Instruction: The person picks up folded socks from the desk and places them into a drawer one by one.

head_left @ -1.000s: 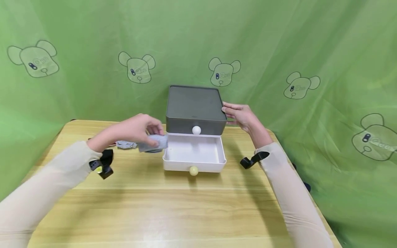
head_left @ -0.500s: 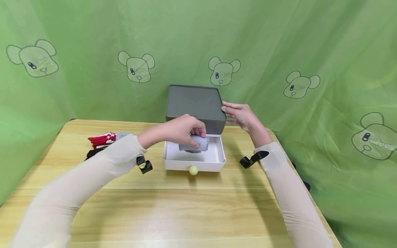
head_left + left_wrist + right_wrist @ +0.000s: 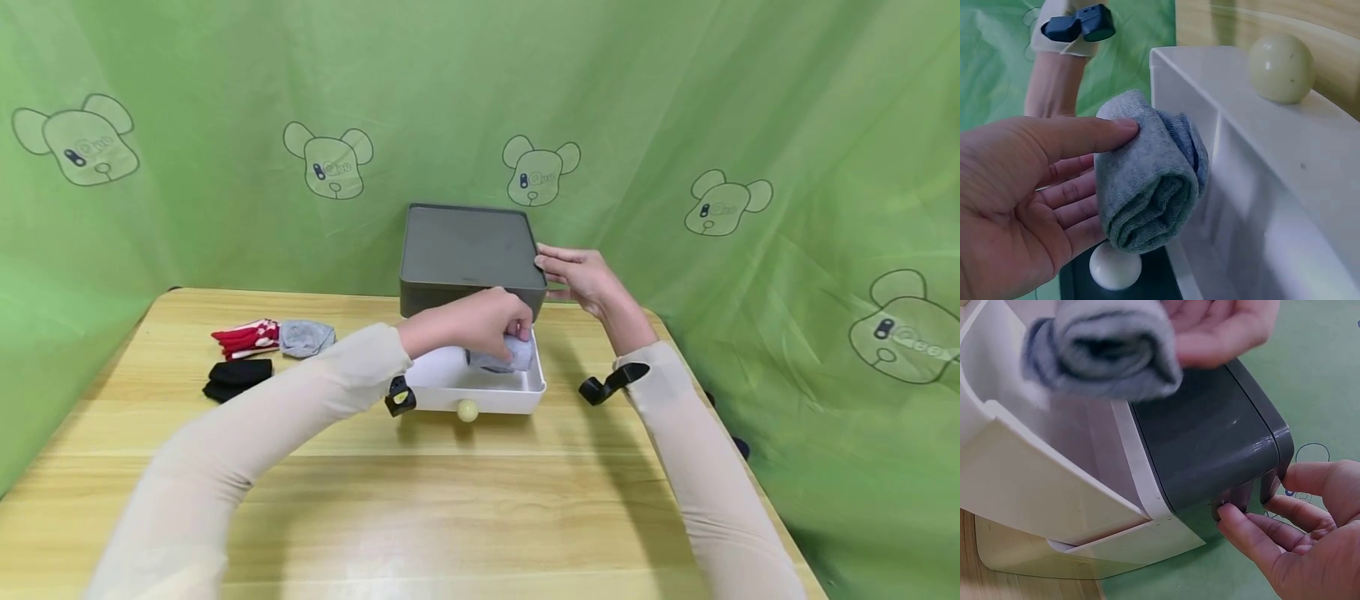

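Note:
My left hand (image 3: 487, 321) pinches a rolled grey sock (image 3: 1147, 175) between thumb and fingers. It holds the roll over the right part of the pulled-out white drawer (image 3: 431, 375), near the drawer's right wall. My right hand (image 3: 581, 279) rests its fingertips against the right side of the dark grey drawer box (image 3: 468, 246); in the right wrist view its fingers (image 3: 1310, 478) are extended and touch the box near its corner. A pale yellow knob (image 3: 467, 410) sits on the drawer's front. A white knob (image 3: 1115, 265) shows on the upper drawer in the left wrist view.
On the wooden table (image 3: 375, 517), left of the box, lie a red and white sock bundle (image 3: 247, 337), another grey sock roll (image 3: 306, 337) and a folded black sock bundle (image 3: 236, 377). A green curtain (image 3: 435, 75) hangs close behind the box.
My left hand has carried the rolled grey sock rightward from beside the drawer to over its right part. The bundles on the left have come into fuller view. My right hand has stayed put.

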A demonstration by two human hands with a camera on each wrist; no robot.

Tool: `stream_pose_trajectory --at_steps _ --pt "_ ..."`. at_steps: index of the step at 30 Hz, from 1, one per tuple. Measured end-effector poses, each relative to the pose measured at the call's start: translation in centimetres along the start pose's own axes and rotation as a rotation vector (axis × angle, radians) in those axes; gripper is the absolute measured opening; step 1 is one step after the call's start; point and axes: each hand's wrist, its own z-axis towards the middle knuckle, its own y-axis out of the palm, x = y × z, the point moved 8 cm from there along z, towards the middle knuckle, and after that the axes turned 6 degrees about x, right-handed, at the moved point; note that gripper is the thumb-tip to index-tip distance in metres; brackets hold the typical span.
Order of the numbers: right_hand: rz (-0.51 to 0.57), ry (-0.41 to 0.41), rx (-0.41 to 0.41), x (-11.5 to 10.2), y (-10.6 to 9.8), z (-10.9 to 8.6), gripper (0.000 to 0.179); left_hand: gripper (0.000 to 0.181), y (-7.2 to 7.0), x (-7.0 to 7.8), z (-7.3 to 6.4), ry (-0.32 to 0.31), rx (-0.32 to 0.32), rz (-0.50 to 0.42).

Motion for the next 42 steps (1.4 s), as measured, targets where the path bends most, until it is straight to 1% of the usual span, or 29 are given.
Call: stream_pose_trajectory --at_steps 6,11,17,23,28,39,42 --pt "0.005 0.002 0.001 0.0 0.0 0.0 0.052 0.026 1.2 0.3 1.0 -0.005 -0.046 0.05" --pt "0.011 0.007 -0.003 0.1 0.2 -0.1 0.053 0.025 2.0 -0.1 1.6 -0.023 -0.061 0.082" --pt "0.016 0.01 -0.007 0.2 0.5 -0.2 0.052 0.022 3.0 -0.7 1.7 -0.05 -0.05 0.133" --pt "0.015 0.001 -0.013 0.4 0.5 -0.5 0.053 0.023 3.9 -0.5 1.5 -0.08 -0.067 0.175" --pt "0.01 -0.004 -0.006 0.2 0.3 -0.7 0.053 0.023 4.1 -0.5 1.5 -0.083 -0.059 0.203" --pt "0.012 -0.005 -0.003 0.0 0.2 -0.5 0.053 0.019 4.0 -0.2 1.1 -0.083 -0.049 0.229" --pt "0.007 -0.004 -0.002 0.0 0.1 -0.4 0.053 0.02 4.0 -0.2 1.0 -0.076 -0.042 0.258"
